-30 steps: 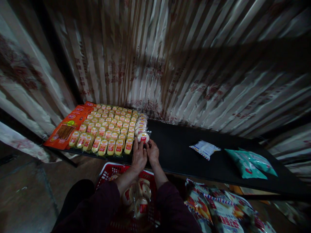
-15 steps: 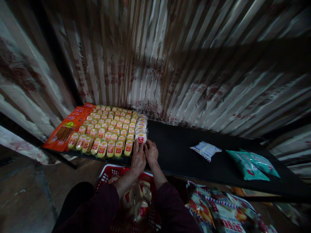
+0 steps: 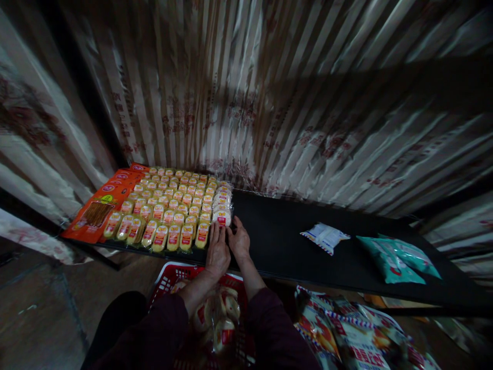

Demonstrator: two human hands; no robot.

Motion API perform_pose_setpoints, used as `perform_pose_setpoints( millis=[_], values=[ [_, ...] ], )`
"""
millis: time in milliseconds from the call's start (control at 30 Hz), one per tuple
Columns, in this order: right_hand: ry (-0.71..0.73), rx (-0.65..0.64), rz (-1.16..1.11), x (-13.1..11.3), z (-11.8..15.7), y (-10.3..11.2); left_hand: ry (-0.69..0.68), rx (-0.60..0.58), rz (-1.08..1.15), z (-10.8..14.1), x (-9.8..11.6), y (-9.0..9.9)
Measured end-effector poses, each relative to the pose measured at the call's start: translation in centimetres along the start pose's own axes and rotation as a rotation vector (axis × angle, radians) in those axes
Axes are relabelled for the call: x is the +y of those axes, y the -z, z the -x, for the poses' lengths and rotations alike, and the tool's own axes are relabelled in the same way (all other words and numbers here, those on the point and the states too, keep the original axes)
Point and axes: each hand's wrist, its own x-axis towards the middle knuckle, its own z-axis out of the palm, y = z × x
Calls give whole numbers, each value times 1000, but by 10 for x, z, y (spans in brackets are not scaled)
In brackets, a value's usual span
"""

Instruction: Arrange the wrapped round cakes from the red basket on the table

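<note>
Rows of small yellow wrapped cakes [image 3: 160, 237] cover the left part of the black shelf [image 3: 277, 236]. Along their right side runs a column of white wrapped cakes [image 3: 222, 217]. Both my hands are at the front end of that column. My left hand [image 3: 218, 253] touches the front white cake with its fingers pressed together. My right hand [image 3: 239, 240] is beside it, fingers bent against the cake's right front corner. Several orange packets [image 3: 94, 213] lie left of the yellow cakes.
A red basket [image 3: 164, 280] with round wrapped cakes stands below the shelf's front edge. A white packet [image 3: 325, 237] and green packets [image 3: 393, 262] lie farther right on the shelf. Colourful bags [image 3: 356, 334] sit below right. A striped curtain [image 3: 246, 103] hangs behind.
The view has shifted a little, so the shelf goods appear slightly farther left. Both hands remain at the front white cake, with hardly any change in their grip.
</note>
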Motion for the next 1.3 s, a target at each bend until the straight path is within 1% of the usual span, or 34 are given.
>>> perform_pose_setpoints(
  millis=[100,267,533,667,833,1000,1167,1300],
  values=[
    [21,-33,12,-1,-1,1,-7,5,-10,0,-3,-2],
    [30,-98,115,-5,1,6,-5,13,-25,0,-6,-4],
    [39,-129,148,-7,3,6,-18,28,-69,0,-10,-8],
    [33,-100,113,-6,7,9,-36,32,-101,0,-13,-10],
    [49,-21,21,-4,24,13,-68,37,-99,2,-13,-7],
    [73,24,-9,-1,47,17,-131,33,-124,9,-11,-3],
    [111,8,3,-2,71,19,-200,-18,-174,27,-15,2],
    [162,2,-4,-4,89,18,-178,-64,-203,44,-19,9]
  ],
)
